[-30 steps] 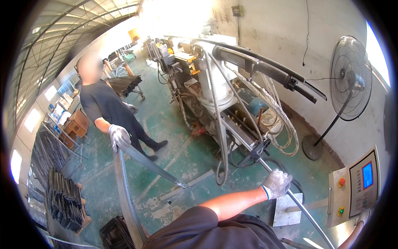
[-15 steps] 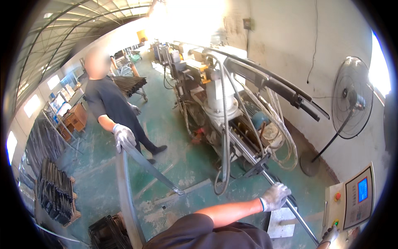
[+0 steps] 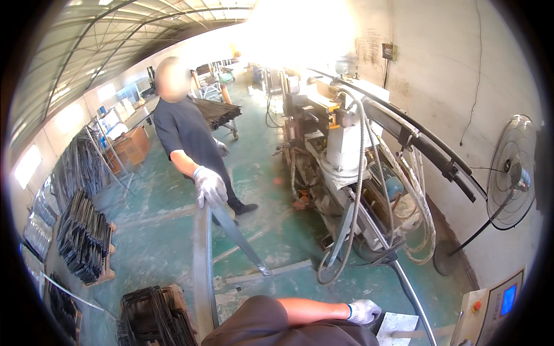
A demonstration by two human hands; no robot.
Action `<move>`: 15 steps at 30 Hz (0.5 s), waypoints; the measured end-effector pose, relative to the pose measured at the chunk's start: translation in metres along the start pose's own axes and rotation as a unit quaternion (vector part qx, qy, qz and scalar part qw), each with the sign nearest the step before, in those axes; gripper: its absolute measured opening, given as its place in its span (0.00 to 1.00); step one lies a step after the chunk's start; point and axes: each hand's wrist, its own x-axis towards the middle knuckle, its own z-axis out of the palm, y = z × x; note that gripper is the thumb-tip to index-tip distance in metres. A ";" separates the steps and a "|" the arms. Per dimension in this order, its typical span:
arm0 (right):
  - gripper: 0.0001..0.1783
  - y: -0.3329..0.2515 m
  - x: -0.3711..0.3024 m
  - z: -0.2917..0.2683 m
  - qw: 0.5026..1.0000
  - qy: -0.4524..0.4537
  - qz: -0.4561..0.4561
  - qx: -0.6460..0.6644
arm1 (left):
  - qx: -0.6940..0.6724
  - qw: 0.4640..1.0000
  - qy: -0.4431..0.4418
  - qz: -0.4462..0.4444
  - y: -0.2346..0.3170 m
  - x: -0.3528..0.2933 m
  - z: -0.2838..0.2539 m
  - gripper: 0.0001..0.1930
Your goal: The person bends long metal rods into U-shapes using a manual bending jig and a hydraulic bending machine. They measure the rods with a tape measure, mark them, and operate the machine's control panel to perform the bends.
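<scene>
My left hand (image 3: 363, 311), in a pale work glove, reaches across from the lower edge with its fingers curled in. Whether anything lies inside them is hidden. It is beside a light metal plate (image 3: 398, 326) and apart from a long shiny metal bar (image 3: 413, 297) that slopes from the machine (image 3: 340, 150) toward me. My right hand is out of view. At the left a person in dark clothes (image 3: 193, 130) rests a gloved hand (image 3: 210, 187) on the top of a grey flat metal strip (image 3: 202, 259), from which another strip (image 3: 242, 242) angles down to the right.
A control box (image 3: 470, 320) with a blue screen and red button stands at the lower right. Behind it are a floor fan (image 3: 511, 173) and the wall. Stacks of dark metal parts (image 3: 86, 239) and a nearer pile (image 3: 151, 317) lie at the left. Hoses (image 3: 362, 167) hang from the machine.
My left hand has come off the metal bar and drawn back toward me. My right hand, at the control box's green button before, has left the view. The whole view has shifted.
</scene>
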 end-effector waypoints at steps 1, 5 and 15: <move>0.30 -0.004 -0.005 0.005 1.000 -0.008 -0.006 -0.006 | -0.002 1.000 0.005 -0.012 -0.006 -0.004 0.002 0.07; 0.30 -0.003 -0.022 0.001 0.999 -0.010 -0.022 -0.023 | -0.002 0.999 -0.012 -0.030 -0.009 -0.006 -0.001 0.07; 0.31 -0.066 -0.086 0.039 0.989 -0.011 0.005 -0.147 | 0.023 0.996 -0.057 -0.067 -0.022 -0.021 -0.040 0.12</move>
